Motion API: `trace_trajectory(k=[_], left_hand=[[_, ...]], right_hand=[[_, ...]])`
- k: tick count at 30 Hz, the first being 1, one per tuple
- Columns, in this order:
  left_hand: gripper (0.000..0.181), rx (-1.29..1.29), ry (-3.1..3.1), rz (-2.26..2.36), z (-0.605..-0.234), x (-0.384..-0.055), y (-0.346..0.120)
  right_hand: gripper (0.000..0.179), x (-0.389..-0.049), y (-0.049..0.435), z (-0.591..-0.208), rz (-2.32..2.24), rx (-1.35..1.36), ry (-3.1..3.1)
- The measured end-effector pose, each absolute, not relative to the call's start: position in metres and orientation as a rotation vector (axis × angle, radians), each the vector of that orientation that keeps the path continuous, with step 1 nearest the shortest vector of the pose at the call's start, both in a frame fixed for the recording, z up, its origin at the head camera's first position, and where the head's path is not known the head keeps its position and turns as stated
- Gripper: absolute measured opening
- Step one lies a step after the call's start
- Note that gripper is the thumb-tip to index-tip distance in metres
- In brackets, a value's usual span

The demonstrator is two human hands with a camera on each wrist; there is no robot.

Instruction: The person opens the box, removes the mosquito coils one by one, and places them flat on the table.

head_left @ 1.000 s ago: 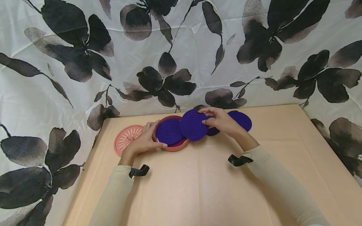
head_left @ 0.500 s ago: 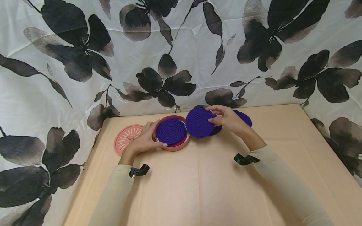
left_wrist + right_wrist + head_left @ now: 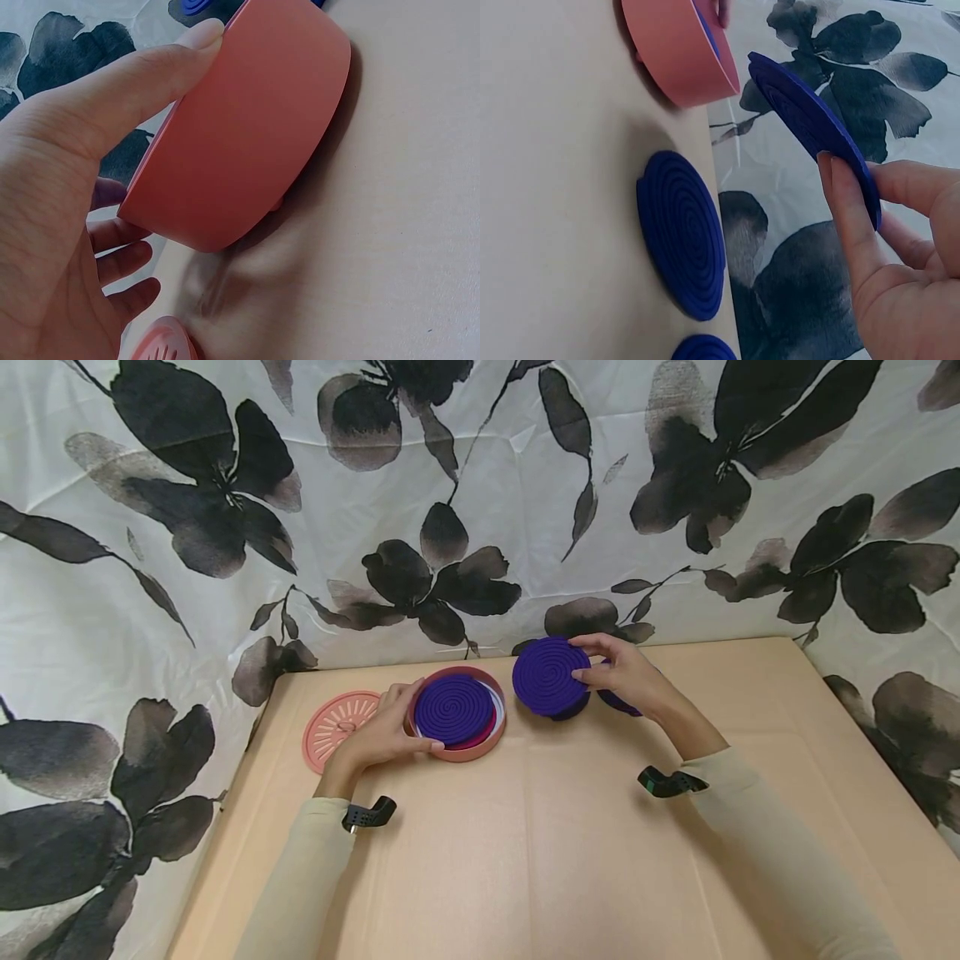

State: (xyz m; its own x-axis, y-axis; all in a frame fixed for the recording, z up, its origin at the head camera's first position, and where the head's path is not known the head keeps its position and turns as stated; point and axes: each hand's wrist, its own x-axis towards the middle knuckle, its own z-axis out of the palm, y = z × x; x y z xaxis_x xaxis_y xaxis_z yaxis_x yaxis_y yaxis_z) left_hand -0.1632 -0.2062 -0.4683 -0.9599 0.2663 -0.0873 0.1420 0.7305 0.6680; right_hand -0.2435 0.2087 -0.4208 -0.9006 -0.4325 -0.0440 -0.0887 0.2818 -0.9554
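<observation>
Pinching a blue disc with our right hand near the tabletop's far edge, we grip a pink round box there between our left hand's spread thumb and fingers.

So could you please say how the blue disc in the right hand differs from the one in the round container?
The held disc is pinched above the table by the right hand; the container disc lies inside the container. Only the hand touches the held disc, whereas a magenta piece shows beneath the container disc. Both are round, blue-purple and ridged in rings.
</observation>
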Motion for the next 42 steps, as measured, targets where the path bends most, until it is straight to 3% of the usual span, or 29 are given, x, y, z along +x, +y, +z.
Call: trace_trajectory(k=[27, 42], left_hand=[[0.126, 0.310, 2.756, 1.036, -0.466, -0.163, -0.204], [0.127, 0.269, 2.759, 1.033, -0.468, -0.168, -0.202]], right_hand=[[0.051, -0.248, 0.261, -0.423, -1.652, -0.354, 2.323], [0.048, -0.269, 0.290, -0.430, -1.724, -0.359, 2.326]])
